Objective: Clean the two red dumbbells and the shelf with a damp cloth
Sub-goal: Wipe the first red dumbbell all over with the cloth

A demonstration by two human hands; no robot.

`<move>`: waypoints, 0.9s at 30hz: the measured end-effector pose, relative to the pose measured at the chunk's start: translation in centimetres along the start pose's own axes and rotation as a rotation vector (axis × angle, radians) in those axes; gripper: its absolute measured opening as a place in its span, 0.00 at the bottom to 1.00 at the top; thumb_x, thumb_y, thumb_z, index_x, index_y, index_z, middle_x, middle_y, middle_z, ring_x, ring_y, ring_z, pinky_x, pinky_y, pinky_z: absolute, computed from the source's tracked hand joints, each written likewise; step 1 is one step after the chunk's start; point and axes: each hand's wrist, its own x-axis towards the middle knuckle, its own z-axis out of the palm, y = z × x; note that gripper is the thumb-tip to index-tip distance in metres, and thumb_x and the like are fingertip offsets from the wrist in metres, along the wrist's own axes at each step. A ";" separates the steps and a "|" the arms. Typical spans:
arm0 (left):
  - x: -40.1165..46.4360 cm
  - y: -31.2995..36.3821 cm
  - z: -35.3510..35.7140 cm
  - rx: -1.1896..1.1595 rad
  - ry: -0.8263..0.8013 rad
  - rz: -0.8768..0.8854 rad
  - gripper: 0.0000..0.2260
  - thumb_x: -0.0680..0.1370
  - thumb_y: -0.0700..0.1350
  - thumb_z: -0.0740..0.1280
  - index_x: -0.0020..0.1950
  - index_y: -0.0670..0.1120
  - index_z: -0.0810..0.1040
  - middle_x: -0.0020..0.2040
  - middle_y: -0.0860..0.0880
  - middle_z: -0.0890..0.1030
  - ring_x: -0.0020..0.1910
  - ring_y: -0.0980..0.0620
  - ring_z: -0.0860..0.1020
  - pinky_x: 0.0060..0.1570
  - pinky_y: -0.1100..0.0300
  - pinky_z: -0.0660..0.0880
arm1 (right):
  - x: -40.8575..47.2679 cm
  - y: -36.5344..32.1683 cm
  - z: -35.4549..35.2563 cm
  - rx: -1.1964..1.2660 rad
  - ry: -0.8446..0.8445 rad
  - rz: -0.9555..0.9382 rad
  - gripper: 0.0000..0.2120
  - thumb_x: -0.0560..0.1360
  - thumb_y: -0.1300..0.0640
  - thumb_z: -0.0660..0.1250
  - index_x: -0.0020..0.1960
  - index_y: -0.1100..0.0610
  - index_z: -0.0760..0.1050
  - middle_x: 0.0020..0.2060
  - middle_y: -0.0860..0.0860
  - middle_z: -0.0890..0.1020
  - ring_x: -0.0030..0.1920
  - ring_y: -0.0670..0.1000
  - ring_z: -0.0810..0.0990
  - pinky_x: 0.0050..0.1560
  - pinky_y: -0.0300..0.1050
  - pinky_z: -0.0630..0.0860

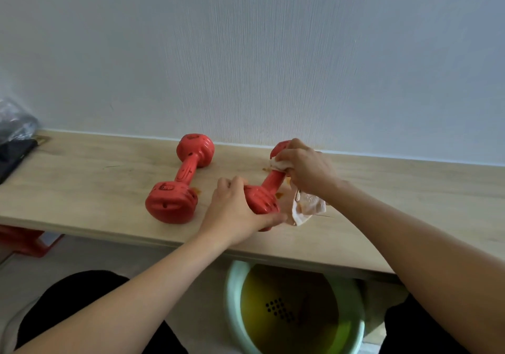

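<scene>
Left hand (pixel 235 211) around dumbbell (pixel 263 195)

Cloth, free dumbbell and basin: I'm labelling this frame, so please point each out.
cloth (pixel 307 207): head view, the hanging stained part.
free dumbbell (pixel 187 169): head view, its handle.
basin (pixel 232 293): head view, the pale green rim.

Pale blue-grey wall (pixel 246 52) with fine vertical texture fills the upper frame before me. Lower centre, a green basin (pixel 235 299) of yellowish water on the light floor (pixel 82 255). Red stool (pixel 27 240) at left edge; dark bundle (pixel 13 135) above it. Soft, even light.
</scene>
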 end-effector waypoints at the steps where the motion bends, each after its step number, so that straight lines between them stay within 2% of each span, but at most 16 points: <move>1: -0.1 0.1 0.1 0.028 0.022 0.003 0.40 0.59 0.66 0.74 0.63 0.49 0.67 0.59 0.50 0.68 0.58 0.51 0.71 0.51 0.59 0.67 | -0.2 -0.2 -0.3 0.027 -0.015 -0.023 0.13 0.76 0.59 0.63 0.59 0.50 0.77 0.58 0.50 0.72 0.53 0.55 0.76 0.47 0.54 0.76; 4: 0.7 -0.4 -0.2 -0.008 0.031 -0.067 0.37 0.55 0.65 0.75 0.58 0.49 0.71 0.56 0.51 0.74 0.53 0.51 0.75 0.49 0.57 0.73 | -1.6 -1.2 -1.3 0.162 -0.144 -0.176 0.12 0.74 0.60 0.65 0.57 0.53 0.79 0.56 0.50 0.72 0.55 0.50 0.73 0.51 0.47 0.72; 6: 1.2 -0.8 -0.7 -0.042 0.017 -0.099 0.37 0.53 0.65 0.75 0.56 0.49 0.74 0.53 0.51 0.78 0.50 0.51 0.77 0.50 0.55 0.75 | -2.6 -2.3 -1.1 0.183 -0.193 -0.245 0.13 0.74 0.59 0.66 0.57 0.50 0.79 0.55 0.49 0.73 0.52 0.50 0.74 0.50 0.50 0.74; 8: 1.4 -1.0 -0.9 -0.066 0.007 -0.085 0.36 0.53 0.63 0.76 0.56 0.48 0.75 0.51 0.51 0.80 0.50 0.52 0.78 0.50 0.55 0.76 | -2.5 -2.3 -0.7 0.131 -0.137 -0.225 0.13 0.74 0.58 0.65 0.57 0.48 0.78 0.55 0.49 0.73 0.52 0.52 0.75 0.45 0.50 0.74; 10: 1.5 -1.2 -0.9 -0.091 -0.012 -0.068 0.36 0.55 0.61 0.78 0.57 0.47 0.75 0.52 0.51 0.80 0.50 0.52 0.78 0.52 0.54 0.77 | -1.4 -1.5 -0.4 0.062 -0.069 -0.145 0.11 0.76 0.58 0.64 0.56 0.48 0.79 0.56 0.47 0.72 0.54 0.50 0.74 0.42 0.46 0.71; 14: 1.4 -1.2 -1.1 -0.160 -0.033 -0.086 0.35 0.56 0.59 0.80 0.58 0.47 0.75 0.52 0.52 0.80 0.50 0.52 0.78 0.53 0.56 0.76 | 0.0 0.6 0.1 0.001 -0.011 -0.037 0.12 0.76 0.57 0.65 0.55 0.43 0.78 0.58 0.43 0.71 0.52 0.51 0.76 0.44 0.50 0.75; 18: 1.5 -1.1 -1.2 -0.217 -0.063 -0.116 0.36 0.51 0.62 0.77 0.54 0.49 0.76 0.50 0.53 0.81 0.49 0.53 0.79 0.53 0.56 0.76 | -0.7 -1.1 -0.3 -0.012 -0.012 -0.082 0.10 0.75 0.60 0.64 0.51 0.49 0.80 0.56 0.47 0.72 0.53 0.52 0.75 0.43 0.49 0.73; 20: 1.5 -1.2 -1.3 -0.234 -0.062 -0.125 0.28 0.52 0.61 0.78 0.46 0.51 0.76 0.47 0.53 0.82 0.46 0.54 0.80 0.49 0.57 0.77 | -1.8 -2.6 -0.6 0.006 -0.098 -0.197 0.07 0.73 0.60 0.63 0.46 0.52 0.79 0.52 0.50 0.72 0.50 0.54 0.75 0.42 0.50 0.74; 22: 1.5 -1.2 -1.2 -0.233 -0.072 -0.133 0.23 0.55 0.59 0.79 0.42 0.53 0.75 0.45 0.53 0.82 0.45 0.54 0.79 0.47 0.58 0.76 | -2.6 -3.4 -0.7 0.033 -0.141 -0.253 0.09 0.72 0.60 0.62 0.47 0.51 0.79 0.52 0.51 0.71 0.49 0.56 0.76 0.42 0.53 0.75; 25: 1.4 -0.9 -1.1 -0.225 -0.077 -0.148 0.28 0.47 0.66 0.73 0.41 0.55 0.73 0.45 0.54 0.81 0.46 0.54 0.80 0.50 0.55 0.78 | -1.9 -2.3 -0.9 0.067 -0.102 -0.160 0.11 0.75 0.58 0.63 0.54 0.48 0.80 0.54 0.49 0.72 0.52 0.52 0.75 0.45 0.51 0.75; 27: 1.2 -0.7 -1.0 -0.226 -0.075 -0.152 0.33 0.45 0.68 0.70 0.45 0.53 0.75 0.46 0.54 0.81 0.46 0.54 0.80 0.51 0.54 0.78 | -1.1 -1.1 -1.0 0.047 -0.066 -0.055 0.11 0.76 0.57 0.63 0.56 0.48 0.79 0.57 0.48 0.71 0.53 0.53 0.76 0.47 0.52 0.75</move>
